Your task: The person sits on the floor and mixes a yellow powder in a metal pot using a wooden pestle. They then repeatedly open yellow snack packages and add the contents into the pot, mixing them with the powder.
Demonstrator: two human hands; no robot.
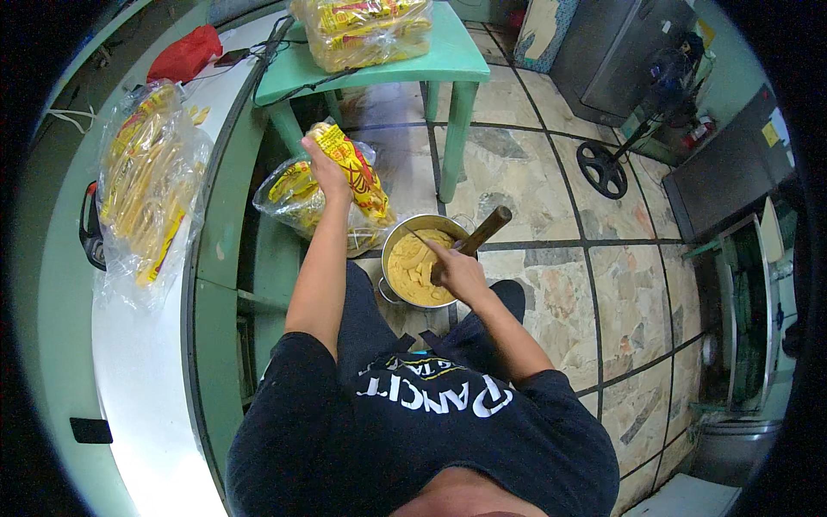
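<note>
My left hand [329, 174] grips a yellow printed plastic packet [352, 169], tilted so that its lower end is near the rim of a metal pot [386, 284]. A thick yellow paste [413, 265] with lumps fills much of the pot, which stands on the floor between my legs. Over the pot, my right hand [462, 274] is closed on what looks like a knife [413, 233]; its thin blade points towards the packet, and its handle is hidden. A thick wooden handle [489, 227] slants out of the pot, passing beside and partly behind that hand.
Clear bags of similar packets lie on the floor [303, 203], the white counter [152, 194] and the green table [446, 61]. A red bag [187, 52] and a phone [231, 58] are on the counter. A stand fan [602, 169] and grey refrigerator [601, 58] stand at the right.
</note>
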